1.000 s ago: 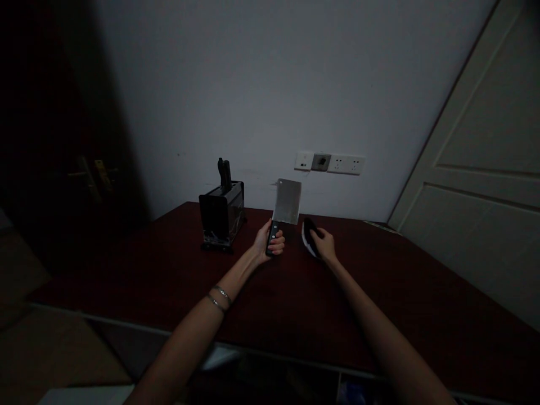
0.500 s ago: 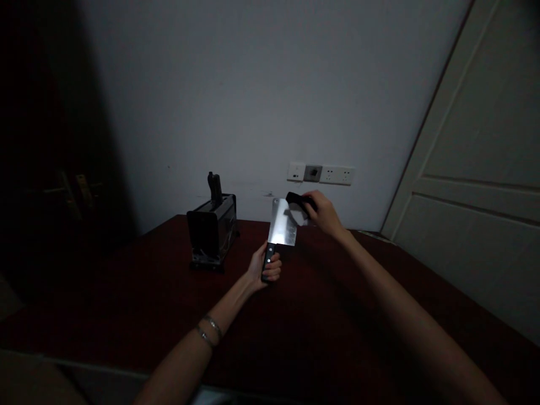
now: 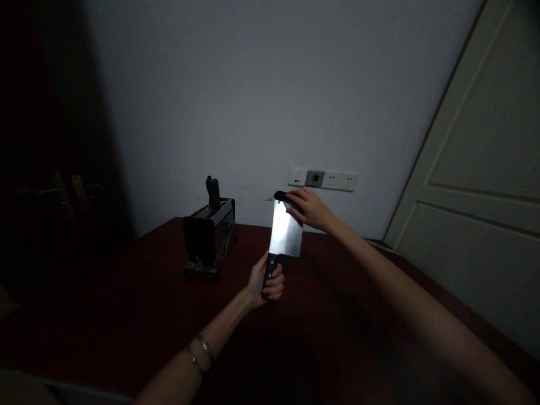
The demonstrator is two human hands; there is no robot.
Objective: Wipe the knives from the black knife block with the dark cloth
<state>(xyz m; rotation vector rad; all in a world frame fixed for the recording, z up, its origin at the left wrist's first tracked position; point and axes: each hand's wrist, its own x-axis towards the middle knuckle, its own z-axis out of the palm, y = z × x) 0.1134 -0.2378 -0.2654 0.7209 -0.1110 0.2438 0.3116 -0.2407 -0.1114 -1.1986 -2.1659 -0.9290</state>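
My left hand (image 3: 269, 280) is wrapped round the black handle of a cleaver (image 3: 286, 232), whose broad steel blade stands upright above the dark red table (image 3: 126, 315). My right hand (image 3: 310, 208) grips a small black object (image 3: 280, 196) and holds it against the top edge of the blade. What that black object is cannot be made out in the dim light. Two thin bracelets (image 3: 199, 353) circle my left wrist.
A black knife block (image 3: 207, 237) with dark handles (image 3: 212, 192) sticking up stands at the back left of the table. Wall sockets (image 3: 323, 180) sit behind the cleaver. A white door (image 3: 481, 185) is at the right, a dark door with a handle (image 3: 76, 185) at the left.
My right hand lifted the black object off the table and brought it to the blade's top edge. My left hand kept hold of the cleaver, now a little lower in view.
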